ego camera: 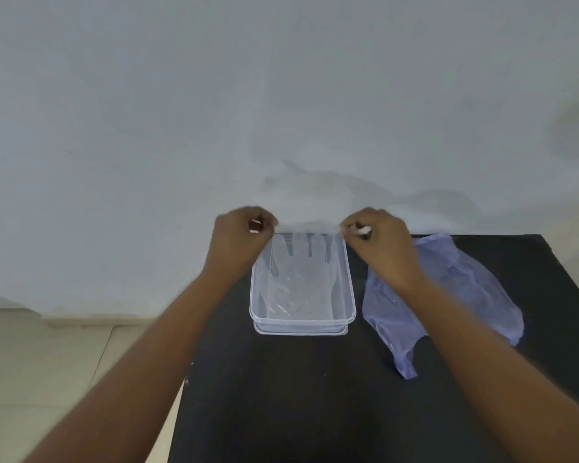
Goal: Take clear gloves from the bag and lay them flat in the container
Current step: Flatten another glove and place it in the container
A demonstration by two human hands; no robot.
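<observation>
Left hand [244, 235] and right hand [378, 238] each pinch an edge of a thin clear plastic glove [310, 225], stretched above the far rim of the clear rectangular plastic container [348, 295]. One glove [298, 282] lies flat inside already (perhaps more). Crumpled blue plastic bag [448, 295] sits beside it, contents unclear.

Soft, even, dim light; faint wall [281, 95] shadows, slight overall blur, wide-angle bending.
</observation>
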